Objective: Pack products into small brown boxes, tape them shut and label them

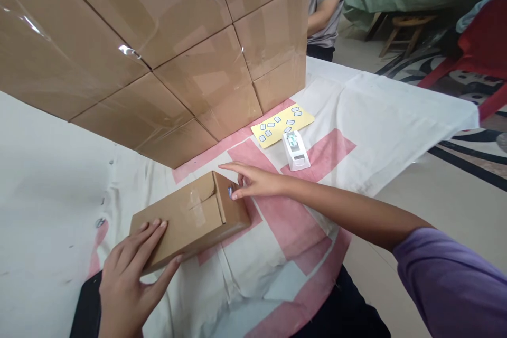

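A closed brown cardboard box (180, 222) lies on the cloth in front of me, with clear tape across its flap. My left hand (132, 269) rests flat-fingered on its left end, the thumb spread along the near side. At the box's right end face is a small blue-and-white sticker (230, 191). The thumb of my right hand (253, 180) touches or nearly touches that sticker, while the index finger stretches out past the box's far corner. Beyond the right forearm stand a small white label dispenser (296, 151) and a yellow sheet (273, 128) bearing several small stickers.
A tall stack of taped cardboard boxes (170, 58) rises behind the box. Pink-and-white cloth (285, 222) covers the table, its edge at the right. A person (327, 5) is beyond the stack. A red chair (483, 42) and a wooden stool (410, 29) stand farther right.
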`<action>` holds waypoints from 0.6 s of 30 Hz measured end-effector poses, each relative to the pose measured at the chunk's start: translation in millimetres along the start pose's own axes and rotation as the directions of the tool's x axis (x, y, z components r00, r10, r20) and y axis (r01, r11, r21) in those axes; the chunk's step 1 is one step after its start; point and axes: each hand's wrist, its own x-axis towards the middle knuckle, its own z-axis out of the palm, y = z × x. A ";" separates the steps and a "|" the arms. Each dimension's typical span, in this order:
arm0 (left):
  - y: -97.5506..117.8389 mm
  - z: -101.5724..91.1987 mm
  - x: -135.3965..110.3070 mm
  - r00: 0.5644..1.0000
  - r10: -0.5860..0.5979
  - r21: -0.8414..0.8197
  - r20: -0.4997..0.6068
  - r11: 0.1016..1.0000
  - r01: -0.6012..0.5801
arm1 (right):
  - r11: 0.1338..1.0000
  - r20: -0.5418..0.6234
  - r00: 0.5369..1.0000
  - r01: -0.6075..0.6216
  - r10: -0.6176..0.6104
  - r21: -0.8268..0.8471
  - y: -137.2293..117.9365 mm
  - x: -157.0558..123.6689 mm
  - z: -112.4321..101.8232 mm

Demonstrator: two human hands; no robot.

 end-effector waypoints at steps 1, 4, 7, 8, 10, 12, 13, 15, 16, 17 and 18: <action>-0.9 -0.2 0.3 1.000 0.003 -0.005 0.002 1.000 -0.003 | 1.000 0.050 0.999 -0.002 0.001 0.024 2.7 1.6 -0.9; -3.1 -0.3 1.6 1.000 0.017 -0.011 0.007 1.000 -0.017 | 0.995 0.124 0.992 -0.039 0.028 0.089 8.9 6.5 -1.3; -4.1 -0.2 2.7 1.000 0.024 -0.009 0.016 1.000 -0.024 | 0.989 0.111 0.993 -0.061 0.046 0.133 10.7 8.8 -0.6; -4.1 -0.1 2.8 1.000 0.024 -0.007 0.017 1.000 -0.024 | 0.988 0.108 0.993 -0.063 0.048 0.143 10.6 8.9 -0.5; -3.9 -0.1 2.7 1.000 0.026 -0.004 0.013 1.000 -0.026 | 0.987 0.108 0.993 -0.066 0.051 0.149 10.7 8.7 -0.6; -3.7 -0.2 2.2 1.000 0.026 0.001 0.003 1.000 -0.026 | 0.986 0.117 0.992 -0.071 0.054 0.149 11.8 8.5 -1.0; -3.6 -0.2 1.9 1.000 0.025 0.001 -0.001 1.000 -0.025 | 0.986 0.124 0.991 -0.073 0.055 0.152 12.8 8.6 -1.1; -3.6 -0.3 1.5 1.000 0.018 0.004 -0.005 1.000 -0.018 | 0.984 0.125 0.991 -0.075 0.055 0.162 15.2 9.1 -1.1; -3.5 -0.3 1.5 1.000 0.014 0.005 -0.004 1.000 -0.014 | 0.983 0.120 0.991 -0.075 0.055 0.169 16.0 9.4 -1.1; -3.5 -0.2 1.7 1.000 0.013 0.003 -0.003 1.000 -0.013 | 0.982 0.115 0.992 -0.075 0.056 0.175 16.3 9.6 -1.0; -3.5 -0.2 2.0 1.000 0.013 0.002 0.000 1.000 -0.013 | 0.981 0.113 0.992 -0.075 0.055 0.178 16.0 9.7 -1.0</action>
